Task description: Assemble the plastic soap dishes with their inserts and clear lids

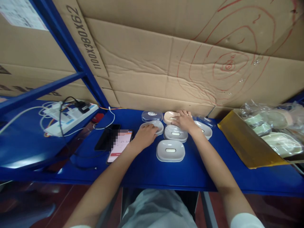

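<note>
My left hand [148, 134] is bent over the near side of a white-grey oval soap dish [158, 125], fingers curled on it. At the back, a peach soap dish [168, 117] has my right hand [184, 121] on its right side, the fingers partly hiding it. Between my hands, a pale grey soap dish [175, 136] with a light slot-shaped mark lies in front of the peach one. Nearer me is another grey soap dish [170, 156]. One more dish [206, 130] sits right of my right wrist, partly covered. A clear oval lid [152, 116] rests at the back left.
Another clear lid [206, 121] lies at the back right. A phone [120, 145] and a dark device [104, 141] are on the left, near a power strip [73, 118] with cables. A cardboard box [239, 142] of bagged pieces stands right. Cardboard [142, 63] walls the back.
</note>
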Demonstrator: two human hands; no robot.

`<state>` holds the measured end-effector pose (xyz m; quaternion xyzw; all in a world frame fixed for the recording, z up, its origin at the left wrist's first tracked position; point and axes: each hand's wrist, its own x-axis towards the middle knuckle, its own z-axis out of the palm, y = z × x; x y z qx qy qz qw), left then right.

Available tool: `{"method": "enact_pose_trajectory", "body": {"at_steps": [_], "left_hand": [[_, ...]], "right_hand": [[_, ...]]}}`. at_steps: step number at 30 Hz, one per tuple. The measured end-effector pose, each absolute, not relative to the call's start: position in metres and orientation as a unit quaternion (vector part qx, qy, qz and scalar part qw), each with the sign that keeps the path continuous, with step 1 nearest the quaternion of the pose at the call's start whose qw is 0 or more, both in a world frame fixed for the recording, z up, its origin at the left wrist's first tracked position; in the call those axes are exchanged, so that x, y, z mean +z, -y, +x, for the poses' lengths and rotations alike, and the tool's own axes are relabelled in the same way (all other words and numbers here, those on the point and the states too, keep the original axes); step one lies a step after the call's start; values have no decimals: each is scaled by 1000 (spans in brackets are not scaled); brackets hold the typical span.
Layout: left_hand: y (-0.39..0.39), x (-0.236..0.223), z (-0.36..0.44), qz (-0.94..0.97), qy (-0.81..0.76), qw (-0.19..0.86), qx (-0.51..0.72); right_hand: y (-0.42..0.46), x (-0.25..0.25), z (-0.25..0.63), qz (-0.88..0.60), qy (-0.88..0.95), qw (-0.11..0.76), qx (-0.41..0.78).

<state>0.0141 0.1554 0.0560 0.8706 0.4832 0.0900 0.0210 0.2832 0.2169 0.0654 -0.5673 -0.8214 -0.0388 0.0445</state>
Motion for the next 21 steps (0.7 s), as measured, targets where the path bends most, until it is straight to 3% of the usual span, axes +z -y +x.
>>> {"method": "enact_pose_trajectory", "body": {"at_steps": [21], "left_hand": [[-168,62,20,818,-539,31,196]], "right_hand": [[-230,57,297,-535,845,25,7]]}}
